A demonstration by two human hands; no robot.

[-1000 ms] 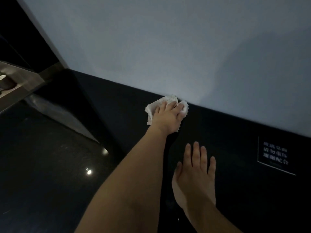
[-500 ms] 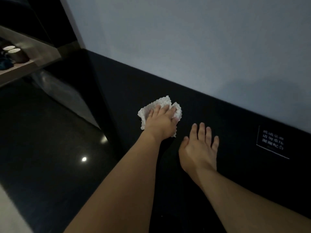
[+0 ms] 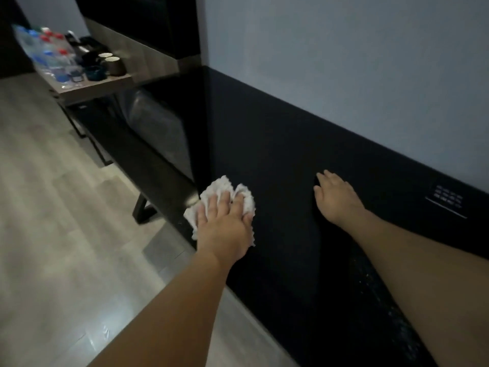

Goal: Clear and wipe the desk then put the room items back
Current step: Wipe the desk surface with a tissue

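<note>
The black desk (image 3: 280, 165) runs along a pale wall. My left hand (image 3: 225, 229) lies flat on a crumpled white cloth (image 3: 225, 188) and presses it onto the desk's surface, right at the desk's left front corner. The cloth sticks out beyond my fingertips and on both sides of the hand. My right hand (image 3: 336, 200) rests palm down on the desk, fingers straight, further right and nearer the wall, holding nothing.
A small white-lettered sign (image 3: 448, 200) lies on the desk at the far right. At the back left, a wooden shelf (image 3: 92, 87) carries several water bottles (image 3: 50, 56) and cups (image 3: 112, 64). A low dark bench (image 3: 148, 160) stands left of the desk on the light wood floor (image 3: 53, 207).
My left hand has dragged the cloth from the wall back to the desk's left front corner. The view has swung left, showing the floor and shelf. The right hand stays flat.
</note>
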